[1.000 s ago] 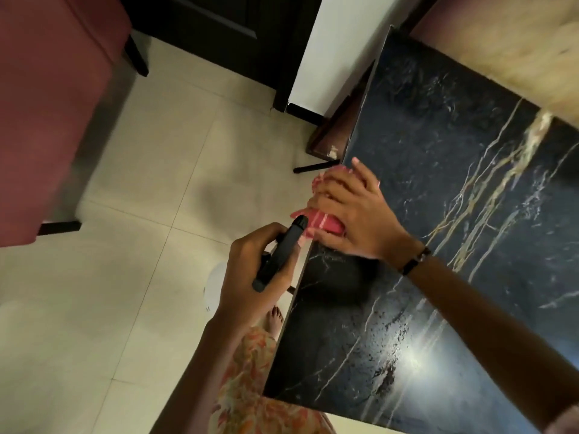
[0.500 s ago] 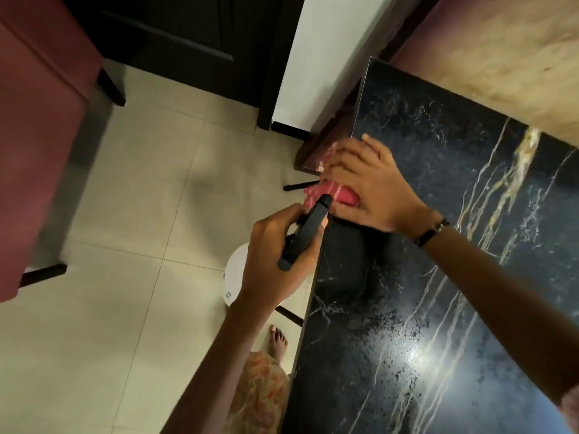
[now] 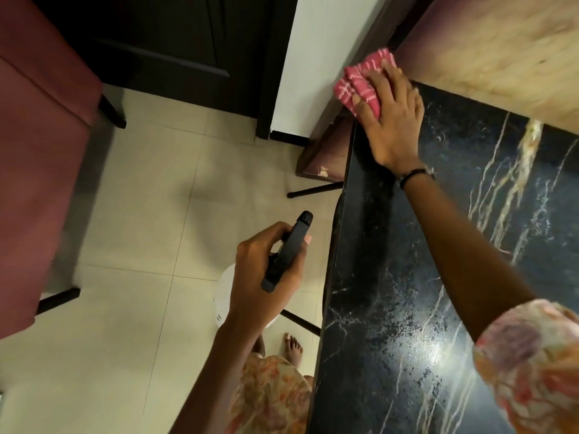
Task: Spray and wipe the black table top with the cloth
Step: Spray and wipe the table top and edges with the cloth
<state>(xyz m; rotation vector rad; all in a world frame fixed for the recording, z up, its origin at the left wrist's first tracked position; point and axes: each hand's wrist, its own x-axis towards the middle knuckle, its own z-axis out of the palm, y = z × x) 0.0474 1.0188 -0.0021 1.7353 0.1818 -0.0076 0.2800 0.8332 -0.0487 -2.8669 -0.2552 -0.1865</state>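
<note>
Now the right hand (image 3: 388, 117) is pressing the pink cloth (image 3: 365, 79) w/ fingers spread flat at the far corner, approx 12 o'clock on the black table top (image 3: 438, 277), having slid up the left edge from mid-table. Left hand (image 3: 266, 270) is gripping the spray bottle (image 3: 286, 252) off-table at 9 o'clock. Edge pass looks nearly done; wet sheen near 5 o'clock probably needs wiping next.

pink cloth (image 3: 360, 81) bunched (striped), black table top (image 3: 407, 277) corner

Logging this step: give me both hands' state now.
Left hand: grips the spray bottle.
Right hand: open, pressing the cloth on the table top.
</note>
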